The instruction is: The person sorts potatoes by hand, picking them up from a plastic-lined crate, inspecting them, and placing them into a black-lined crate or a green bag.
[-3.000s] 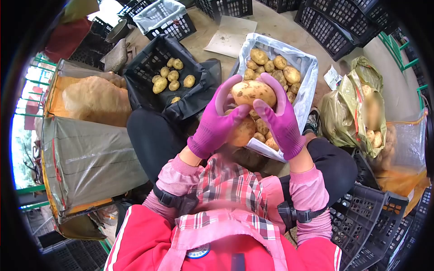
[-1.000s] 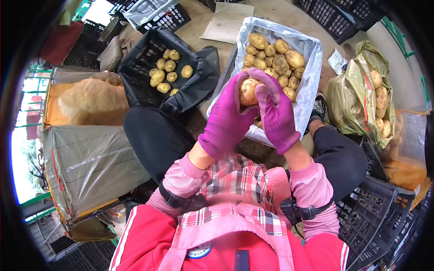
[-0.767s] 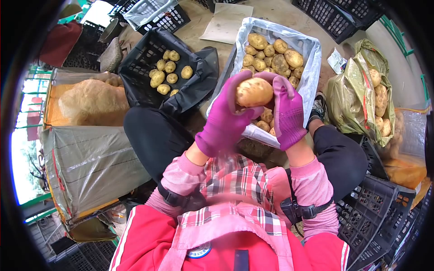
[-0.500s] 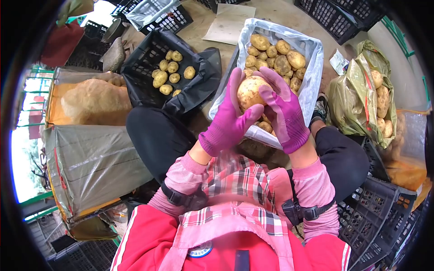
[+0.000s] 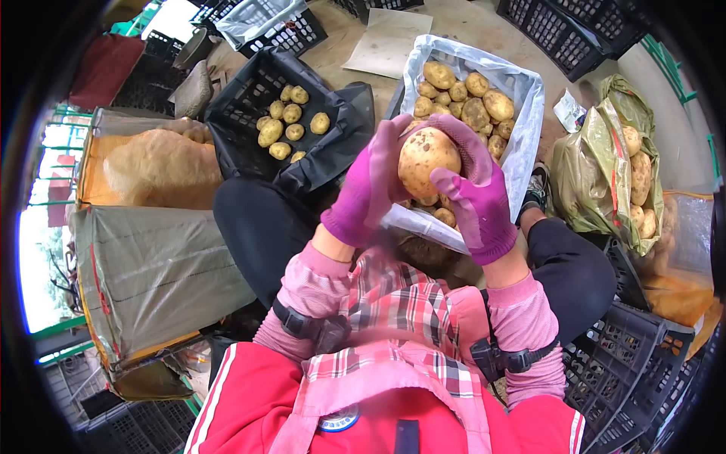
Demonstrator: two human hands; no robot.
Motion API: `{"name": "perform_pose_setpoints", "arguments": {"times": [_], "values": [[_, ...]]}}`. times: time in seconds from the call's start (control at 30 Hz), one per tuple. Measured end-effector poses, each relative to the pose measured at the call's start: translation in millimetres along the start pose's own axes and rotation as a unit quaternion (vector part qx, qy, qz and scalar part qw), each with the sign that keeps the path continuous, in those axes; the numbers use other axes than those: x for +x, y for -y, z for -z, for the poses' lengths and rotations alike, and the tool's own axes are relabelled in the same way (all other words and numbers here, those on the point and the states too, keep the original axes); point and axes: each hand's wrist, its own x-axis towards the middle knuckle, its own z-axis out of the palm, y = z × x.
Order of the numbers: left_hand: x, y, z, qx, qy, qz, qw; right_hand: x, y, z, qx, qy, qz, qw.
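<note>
A large pale potato (image 5: 429,162) with dark specks is held up between my two gloved hands. My left hand (image 5: 372,184), in a purple-pink glove, cups its left side, the thumb out of sight behind or beside it. My right hand (image 5: 480,195) wraps the right side, its thumb lying on the potato's front and its fingers over the top. Directly beneath and beyond is a crate lined with white plastic (image 5: 529,129), holding many potatoes (image 5: 475,113). To its left, a black-lined crate (image 5: 344,125) contains several smaller potatoes (image 5: 271,133).
An olive plastic bag (image 5: 582,163) with large potatoes stands at right. Black crates (image 5: 556,34) stand at the back and beside my right leg. Covered stacks (image 5: 162,265) rise on the left. A flat cardboard sheet (image 5: 388,41) lies on the floor.
The potato has been turned in my hands, showing a more speckled face. My left thumb has left its front, and both hands have shifted slightly.
</note>
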Motion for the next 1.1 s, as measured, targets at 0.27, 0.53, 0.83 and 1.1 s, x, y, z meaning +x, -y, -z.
{"name": "perform_pose_setpoints", "arguments": {"times": [0.27, 0.53, 0.83, 1.1], "values": [[-10, -11, 12, 0.271, 0.015, -0.233, 0.934, 1, -7, -8, -0.101, 0.022, -0.007, 0.995], [-16, -3, 6, 0.355, 0.033, -0.291, 0.888, 1, -6, -10, -0.037, -0.016, -0.048, 0.998], [-16, -20, 42, 0.249, -0.064, -0.238, 0.937, 12, 2, 3, -0.069, -0.03, -0.091, 0.993], [-38, -28, 3, 0.405, -0.026, -0.293, 0.866, 3, 5, -29, 0.046, 0.031, -0.119, 0.991]]}}
